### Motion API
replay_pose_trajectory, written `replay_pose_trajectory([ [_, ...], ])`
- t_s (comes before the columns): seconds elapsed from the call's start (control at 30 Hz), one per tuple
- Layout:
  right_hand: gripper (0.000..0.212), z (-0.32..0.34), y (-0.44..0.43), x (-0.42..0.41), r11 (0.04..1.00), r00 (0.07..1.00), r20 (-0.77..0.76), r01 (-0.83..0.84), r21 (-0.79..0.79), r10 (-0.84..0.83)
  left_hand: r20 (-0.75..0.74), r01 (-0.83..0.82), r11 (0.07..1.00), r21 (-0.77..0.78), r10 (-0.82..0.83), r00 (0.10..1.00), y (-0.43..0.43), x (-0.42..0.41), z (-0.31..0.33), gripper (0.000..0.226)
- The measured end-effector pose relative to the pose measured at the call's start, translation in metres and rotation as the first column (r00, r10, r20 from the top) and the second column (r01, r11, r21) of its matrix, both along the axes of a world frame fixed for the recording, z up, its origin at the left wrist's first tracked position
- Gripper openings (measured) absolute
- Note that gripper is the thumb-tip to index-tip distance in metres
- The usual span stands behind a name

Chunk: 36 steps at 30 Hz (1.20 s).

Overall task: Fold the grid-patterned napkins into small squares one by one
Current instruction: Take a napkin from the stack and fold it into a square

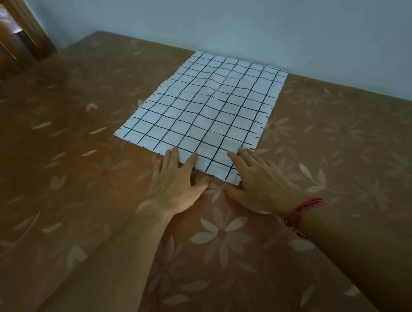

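Left hand, right hand, flat on napkin corner

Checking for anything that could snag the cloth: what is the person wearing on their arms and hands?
No sleeves show on either arm. The left hand and right hand wear no gloves, and no rings are visible. The only item worn is a red and pink cord bracelet on the right wrist; the left wrist has nothing on it.

A: What does the person wear?
B: On the right wrist, a bracelet — red cord wound round, with a thinner pink strand beside it.
A: Anything else?
B: The left hand and right hand are bare — forearms too.
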State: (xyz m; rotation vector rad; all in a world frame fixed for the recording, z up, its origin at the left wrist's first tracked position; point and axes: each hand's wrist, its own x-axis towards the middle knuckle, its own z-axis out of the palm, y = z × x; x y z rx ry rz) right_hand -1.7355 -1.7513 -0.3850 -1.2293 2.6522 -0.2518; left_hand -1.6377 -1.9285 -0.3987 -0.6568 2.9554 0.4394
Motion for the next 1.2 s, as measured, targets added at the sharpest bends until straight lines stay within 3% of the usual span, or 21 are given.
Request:
replay_pose_trajectory([
  [0.27,0.071,0.001,-0.002,0.005,1.0,1.0,-0.019,0.0,-0.015,-0.001,-0.096,0.002,1.0,-0.026,-0.004,0.995,0.004,0.003,-0.002,0.071],
  [0.47,0.065,0.006,-0.004,0.004,0.999,0.999,-0.037,0.01,-0.044,-0.012,-0.2,0.012,0.999,-0.034,-0.019,0.98,0.007,0.005,-0.001,0.056],
  [0.6,0.043,0.002,-0.005,-0.002,0.996,0.998,-0.066,0.01,-0.089,-0.016,-0.208,0.006,1.0,-0.024,-0.011,0.978,0.008,0.005,-0.001,0.056],
  [0.77,0.014,-0.01,-0.005,-0.014,0.957,0.995,-0.066,0.06,-0.283,-0.081,-0.223,-0.015,1.0,-0.023,0.009,0.975,0.01,0.004,0.001,0.051],
  [0.97,0.006,-0.021,-0.004,-0.022,0.894,0.989,0.023,0.14,-0.425,-0.144,-0.236,-0.017,0.999,-0.033,0.008,0.972,0.007,0.001,0.001,0.041],
  [1.2,0.014,-0.013,-0.006,-0.025,0.91,0.992,0.042,0.125,-0.396,-0.118,-0.244,-0.001,0.998,-0.059,-0.013,0.97,0.008,-0.007,0.004,0.042],
])
